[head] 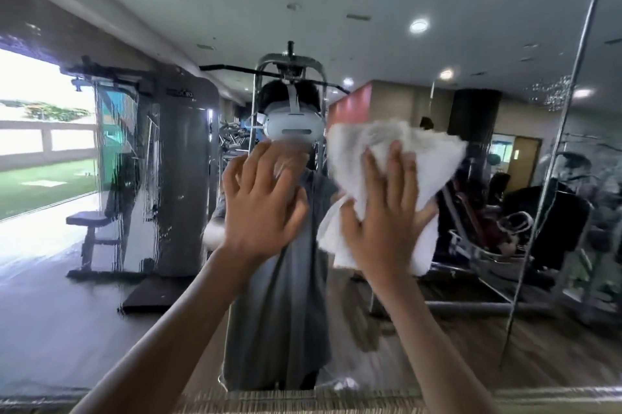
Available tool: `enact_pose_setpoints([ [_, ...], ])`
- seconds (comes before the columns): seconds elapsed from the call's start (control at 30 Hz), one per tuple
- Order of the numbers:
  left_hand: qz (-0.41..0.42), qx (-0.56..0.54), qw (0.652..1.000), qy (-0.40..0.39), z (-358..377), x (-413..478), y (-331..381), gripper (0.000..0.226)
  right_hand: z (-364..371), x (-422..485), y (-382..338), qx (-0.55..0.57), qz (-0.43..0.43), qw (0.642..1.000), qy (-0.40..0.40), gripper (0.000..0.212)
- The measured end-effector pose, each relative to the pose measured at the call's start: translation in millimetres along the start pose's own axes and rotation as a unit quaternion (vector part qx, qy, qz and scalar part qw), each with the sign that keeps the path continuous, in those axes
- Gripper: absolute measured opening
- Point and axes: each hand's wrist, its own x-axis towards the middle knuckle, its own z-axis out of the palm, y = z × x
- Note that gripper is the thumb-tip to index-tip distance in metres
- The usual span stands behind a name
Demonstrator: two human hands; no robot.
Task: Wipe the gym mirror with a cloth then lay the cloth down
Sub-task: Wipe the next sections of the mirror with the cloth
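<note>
The gym mirror (134, 161) fills almost the whole view and carries wet streaks at the left. My right hand (383, 211) presses a crumpled white cloth (434, 161) flat against the glass right of centre, fingers spread and straight. My left hand (262, 198) is raised beside it with fingers spread, at or just off the glass, holding nothing. The mirror reflects me behind both hands.
A vertical seam (552, 151) between mirror panels runs down the right side. The mirror's bottom edge (521, 391) lies along the bottom of the view, with a wooden ledge or floor strip below it. Gym machines and a bench appear only as reflections.
</note>
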Motion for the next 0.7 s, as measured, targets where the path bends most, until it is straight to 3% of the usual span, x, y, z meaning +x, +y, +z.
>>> enact_pose_setpoints([
  [0.1, 0.032, 0.032, 0.999, -0.022, 4.4, -5.3, -5.1, 0.058, 3.4, -40.0, 12.8, -0.052, -0.175, 0.982, -0.035, 0.072],
  [0.2, 0.036, 0.041, 0.998, -0.029, 5.4, -6.5, -3.9, 0.059, -1.2, -50.9, 53.9, -0.055, -0.223, 0.972, -0.049, 0.071],
  [0.27, 0.038, 0.043, 0.998, -0.024, 5.4, -6.4, -2.3, 0.057, -5.5, -34.3, 65.8, -0.048, -0.15, 0.987, -0.043, 0.067],
  [0.37, 0.041, 0.049, 0.998, -0.017, 5.3, -5.6, -2.1, 0.056, -4.5, 10.5, 36.3, 0.006, 0.069, 0.997, 0.026, 0.064],
  [0.43, 0.04, 0.044, 0.998, -0.009, 6.1, -6.1, -2.1, 0.056, 1.3, 27.2, 0.7, 0.021, 0.11, 0.993, 0.049, 0.066],
  [0.6, 0.046, 0.03, 0.999, 0.002, 7.8, -7.5, -5.9, 0.054, 8.7, -16.1, -14.8, -0.017, -0.127, 0.992, -0.001, 0.067],
  [0.7, 0.04, 0.03, 0.999, -0.001, 8.4, -7.3, -4.7, 0.056, 3.1, -50.5, 31.0, -0.044, -0.172, 0.984, -0.031, 0.069],
])
